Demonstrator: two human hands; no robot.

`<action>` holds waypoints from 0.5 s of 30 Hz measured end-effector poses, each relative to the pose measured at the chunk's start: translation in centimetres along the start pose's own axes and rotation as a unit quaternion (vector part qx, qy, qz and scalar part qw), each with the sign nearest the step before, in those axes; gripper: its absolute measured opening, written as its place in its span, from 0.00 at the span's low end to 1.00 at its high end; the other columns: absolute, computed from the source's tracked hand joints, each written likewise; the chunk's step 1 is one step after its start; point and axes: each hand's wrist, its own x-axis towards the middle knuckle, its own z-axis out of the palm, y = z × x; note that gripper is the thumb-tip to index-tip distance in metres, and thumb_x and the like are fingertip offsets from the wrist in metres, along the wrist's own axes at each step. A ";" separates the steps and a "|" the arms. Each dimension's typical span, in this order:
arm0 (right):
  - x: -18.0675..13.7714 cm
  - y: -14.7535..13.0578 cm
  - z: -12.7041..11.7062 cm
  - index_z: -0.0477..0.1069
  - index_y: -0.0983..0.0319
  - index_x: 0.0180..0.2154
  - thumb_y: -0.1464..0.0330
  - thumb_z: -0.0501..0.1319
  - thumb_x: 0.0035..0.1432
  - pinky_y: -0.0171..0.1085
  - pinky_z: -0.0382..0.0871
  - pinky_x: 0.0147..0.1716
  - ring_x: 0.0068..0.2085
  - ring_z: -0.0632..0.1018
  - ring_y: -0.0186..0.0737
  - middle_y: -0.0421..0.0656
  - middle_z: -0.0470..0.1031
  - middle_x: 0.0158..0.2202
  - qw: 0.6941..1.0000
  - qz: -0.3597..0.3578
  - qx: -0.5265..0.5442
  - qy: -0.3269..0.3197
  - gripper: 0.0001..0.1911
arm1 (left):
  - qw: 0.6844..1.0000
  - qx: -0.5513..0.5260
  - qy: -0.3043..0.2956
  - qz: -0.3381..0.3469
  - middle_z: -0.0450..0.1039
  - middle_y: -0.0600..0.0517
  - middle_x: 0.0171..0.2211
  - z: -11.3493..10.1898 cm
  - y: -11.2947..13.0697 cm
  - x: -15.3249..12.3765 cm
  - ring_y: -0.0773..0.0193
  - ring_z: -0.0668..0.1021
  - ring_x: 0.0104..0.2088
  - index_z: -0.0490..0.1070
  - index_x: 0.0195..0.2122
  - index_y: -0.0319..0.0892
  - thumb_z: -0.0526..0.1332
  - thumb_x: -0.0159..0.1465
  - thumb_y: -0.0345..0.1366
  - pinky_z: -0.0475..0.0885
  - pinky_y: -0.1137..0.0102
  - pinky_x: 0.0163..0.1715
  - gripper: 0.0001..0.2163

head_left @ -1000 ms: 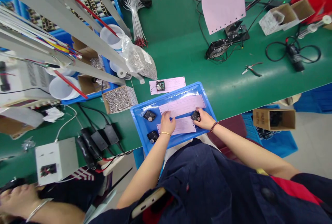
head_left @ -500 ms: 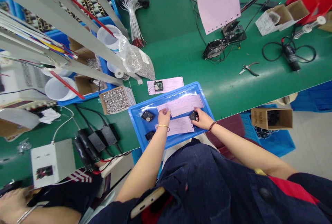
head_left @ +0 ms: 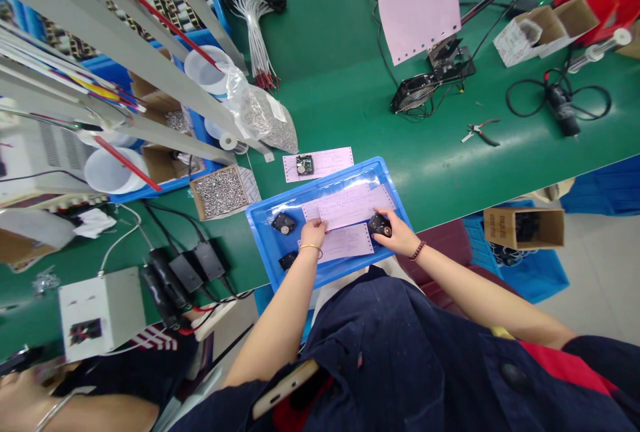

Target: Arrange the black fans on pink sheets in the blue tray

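A blue tray (head_left: 260,225) lies at the near edge of the green bench. In it are two pink paper slips, an upper one (head_left: 350,204) and a lower one (head_left: 345,243), and small black fan parts (head_left: 283,223). My left hand (head_left: 313,229) pinches the left end of the upper pink slip. My right hand (head_left: 395,232) is closed on a small black fan part (head_left: 379,224) at the tray's right side. Another black part (head_left: 289,260) lies near the tray's front left.
A box of small screws (head_left: 220,191) and a bag of screws (head_left: 265,115) stand left of the tray. A circuit part on a pink slip (head_left: 305,165) lies behind it. Pliers (head_left: 480,132), a fan with cables (head_left: 415,95) and a cardboard box (head_left: 520,227) are to the right. Another person's arm (head_left: 75,412) is at bottom left.
My left hand moved from pressing on the lower slip to gripping the upper slip's left end, which has lifted slightly. My right hand stayed on the black part.
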 end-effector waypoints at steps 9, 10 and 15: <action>-1.7 -0.7 -1.4 0.60 0.63 0.58 0.65 0.64 0.52 0.50 0.64 0.59 0.57 0.71 0.51 0.53 0.67 0.58 0.999 -0.015 0.043 -0.003 0.32 | 0.999 -0.007 -0.014 -0.052 0.81 0.48 0.27 -1.1 0.0 -1.9 0.61 0.82 0.29 0.78 0.31 0.38 0.62 0.59 0.28 0.73 0.73 0.29 0.05; -1.8 -0.6 -1.4 0.61 0.63 0.58 0.65 0.64 0.52 0.50 0.64 0.59 0.57 0.71 0.51 0.53 0.67 0.58 0.999 -0.012 0.046 -0.001 0.32 | 0.998 -0.009 -0.014 -0.055 0.81 0.48 0.27 -1.2 0.0 -2.0 0.61 0.82 0.29 0.78 0.32 0.38 0.62 0.59 0.27 0.73 0.73 0.29 0.05; -2.5 -0.1 -1.4 0.61 0.62 0.57 0.64 0.64 0.52 0.51 0.66 0.56 0.54 0.74 0.51 0.53 0.68 0.57 0.998 0.005 0.056 -0.001 0.31 | 0.998 -0.020 -0.014 -0.064 0.81 0.47 0.29 -1.4 -0.2 -2.5 0.61 0.82 0.30 0.79 0.34 0.37 0.62 0.60 0.27 0.73 0.74 0.28 0.06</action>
